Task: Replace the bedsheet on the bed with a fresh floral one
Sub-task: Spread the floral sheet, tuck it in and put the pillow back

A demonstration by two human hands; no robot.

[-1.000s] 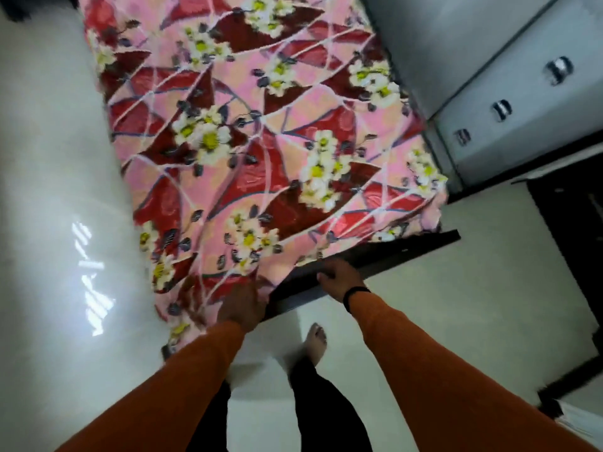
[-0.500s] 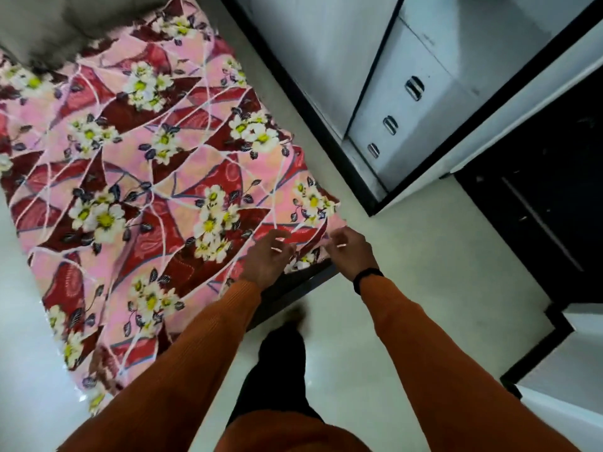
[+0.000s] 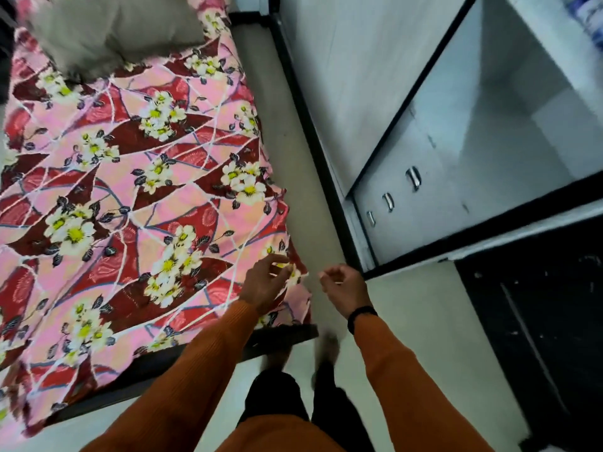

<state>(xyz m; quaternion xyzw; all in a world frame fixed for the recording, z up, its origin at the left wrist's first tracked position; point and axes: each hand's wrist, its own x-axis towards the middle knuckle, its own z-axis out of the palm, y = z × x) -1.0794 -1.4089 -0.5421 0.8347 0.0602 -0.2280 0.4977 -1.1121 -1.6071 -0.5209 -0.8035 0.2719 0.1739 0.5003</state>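
Observation:
The pink and maroon floral bedsheet (image 3: pixel 137 197) lies spread over the bed and hangs over its near edge above the black bed frame (image 3: pixel 290 334). My left hand (image 3: pixel 264 283) hovers at the sheet's near right corner with fingers loosely spread, and I cannot tell whether they touch the cloth. My right hand (image 3: pixel 342 290) is just off that corner, over the floor, with fingers loosely curled and holding nothing. Both arms wear orange sleeves, and a black band sits on the right wrist.
A grey pillow (image 3: pixel 107 34) lies at the head of the bed. A narrow strip of floor (image 3: pixel 293 151) separates the bed from a white cabinet with drawer handles (image 3: pixel 388 202). A dark surface (image 3: pixel 538 321) is on the right. My feet stand at the bed's corner.
I have moved from the bed's foot edge round to its right corner. Both hands were on the sheet's corner half a second ago; now the right one has come off it.

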